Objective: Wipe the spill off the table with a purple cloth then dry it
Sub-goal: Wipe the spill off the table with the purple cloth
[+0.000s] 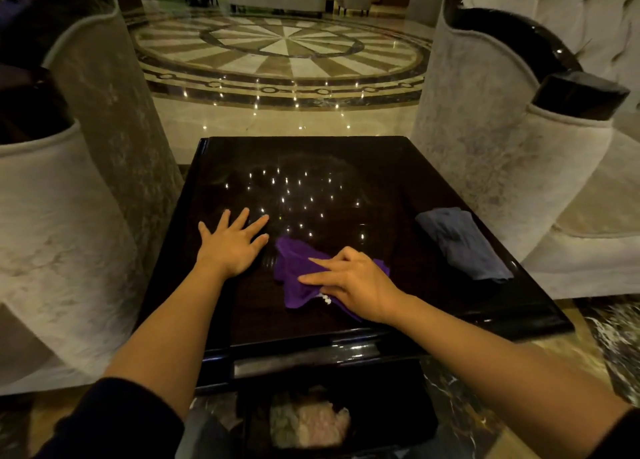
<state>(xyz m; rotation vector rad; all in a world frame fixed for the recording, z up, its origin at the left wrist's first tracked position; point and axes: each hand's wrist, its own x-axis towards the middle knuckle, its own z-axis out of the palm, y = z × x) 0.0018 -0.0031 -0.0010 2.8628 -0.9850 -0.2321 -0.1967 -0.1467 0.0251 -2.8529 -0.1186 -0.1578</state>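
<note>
A purple cloth (297, 268) lies crumpled on the dark glossy table (242, 313), near its front middle. My right hand (356, 283) presses down on the cloth's right part, fingers pointing left and resting on the fabric. Flat on the bare tabletop just left of the cloth rests my left hand (232, 242), fingers spread, holding nothing. A folded grey-blue cloth (462, 242) sits at the table's right edge, apart from both hands. Faint smears and ceiling-light reflections show on the tabletop beyond the hands; I cannot make out a distinct spill.
Pale upholstered armchairs (69, 216) (512, 167) flank the table closely on both sides. Polished marble floor (284, 49) stretches beyond the far edge. Below the front edge, a dark bin (388, 424) holds crumpled pale material.
</note>
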